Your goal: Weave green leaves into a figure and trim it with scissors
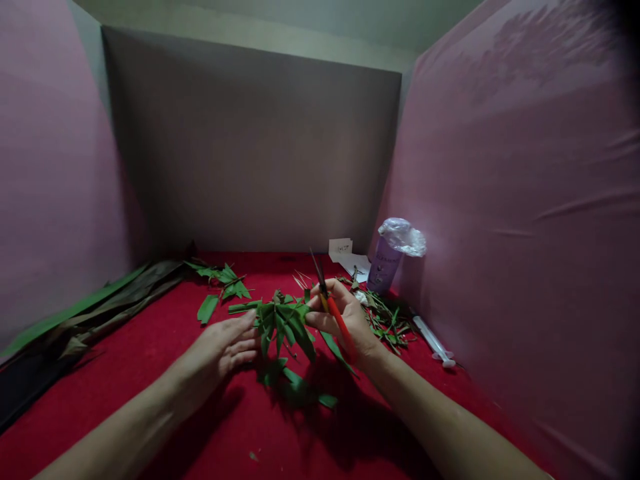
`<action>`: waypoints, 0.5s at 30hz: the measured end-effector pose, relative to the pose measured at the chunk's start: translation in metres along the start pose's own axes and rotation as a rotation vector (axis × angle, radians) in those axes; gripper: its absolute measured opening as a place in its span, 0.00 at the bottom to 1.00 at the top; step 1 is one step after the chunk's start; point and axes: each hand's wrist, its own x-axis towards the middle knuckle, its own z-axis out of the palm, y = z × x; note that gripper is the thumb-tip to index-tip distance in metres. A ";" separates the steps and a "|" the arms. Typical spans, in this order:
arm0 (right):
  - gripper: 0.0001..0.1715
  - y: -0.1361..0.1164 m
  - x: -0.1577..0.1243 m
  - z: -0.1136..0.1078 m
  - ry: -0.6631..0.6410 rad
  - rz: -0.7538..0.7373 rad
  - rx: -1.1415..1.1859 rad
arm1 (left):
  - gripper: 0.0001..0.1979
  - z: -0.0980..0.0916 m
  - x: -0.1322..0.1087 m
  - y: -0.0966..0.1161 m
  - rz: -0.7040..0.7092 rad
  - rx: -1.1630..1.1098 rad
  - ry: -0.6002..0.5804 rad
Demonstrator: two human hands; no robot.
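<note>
Between my hands, raised a little over the red cloth, is a green lobed leaf [285,323] with drooping pointed tips. My left hand [235,345] pinches its left edge, the thumb side towards the leaf and the other fingers bent. My right hand [345,319] is closed round scissors [343,328] with red and yellow handles. Their dark blades point up and away, apart from the leaf. The right thumb and fingertips also meet the leaf's right edge. Below lie cut green leaf pieces [295,381], partly in shadow.
A red cloth [210,427] covers the surface between pink side walls. On the right stand a purple cup [384,267] topped with clear plastic, a heap of cut stems [393,320] and a syringe [434,343]. More leaves [227,280] and long strips [115,293] lie left. White paper [356,265] sits behind.
</note>
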 end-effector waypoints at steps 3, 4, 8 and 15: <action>0.21 0.003 -0.002 0.001 0.000 -0.026 0.008 | 0.13 0.013 -0.003 -0.003 -0.015 -0.169 -0.056; 0.20 0.005 -0.002 0.001 0.006 -0.028 0.010 | 0.12 0.016 -0.004 -0.001 -0.002 -0.196 -0.047; 0.22 0.012 0.000 0.002 0.088 0.007 -0.005 | 0.09 0.017 -0.001 0.008 0.089 -0.228 0.016; 0.25 0.014 -0.001 0.007 0.258 0.066 -0.022 | 0.12 0.015 0.009 0.015 0.199 -0.192 -0.060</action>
